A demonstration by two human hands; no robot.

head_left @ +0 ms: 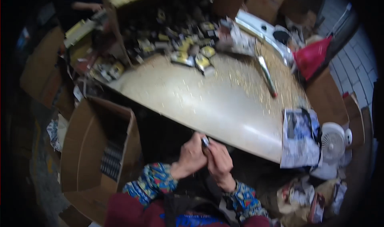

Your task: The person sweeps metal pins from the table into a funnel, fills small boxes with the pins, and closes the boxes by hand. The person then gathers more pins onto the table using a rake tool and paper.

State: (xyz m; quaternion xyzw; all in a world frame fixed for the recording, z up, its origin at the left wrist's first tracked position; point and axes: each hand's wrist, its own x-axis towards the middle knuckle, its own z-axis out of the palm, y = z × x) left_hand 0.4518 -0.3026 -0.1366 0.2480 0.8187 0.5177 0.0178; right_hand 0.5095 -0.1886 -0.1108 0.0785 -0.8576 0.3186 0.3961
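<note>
Step in hand (my read): two-handed fingertip work on one small pc. L hand [191,157] & R hand [220,161] both nearly closed, fingers curled, tips pinched on a small metallic-looking pc [205,141]; too small/blurred to ID. Loc: lower ctr of frame, just off near edge of desk [172,93], over dark gap.

Next move, judged: calls for firm pinch both sides, since a slip would prob. drop pc into the gap.

Edges: desk's near edge runs diag. from L of ctr down to lower R, passing just beyond fingertips; wrists need to clear it if raised fwd. Open carton [80,163] at lower L, w/ dark stacked parts [111,161] inside; its R wall is nearest obstacle on L side.

Room: mid-desk mostly bare exc. scattered bright slivers. Yellow/blk parts pile [186,51] upper ctr; slim tool w/ red tip [265,73] R of ctr; printed sheet [298,137] & white fan [333,143] crowd the R side. Another person's hand [96,7] upper L, well apart.
</note>
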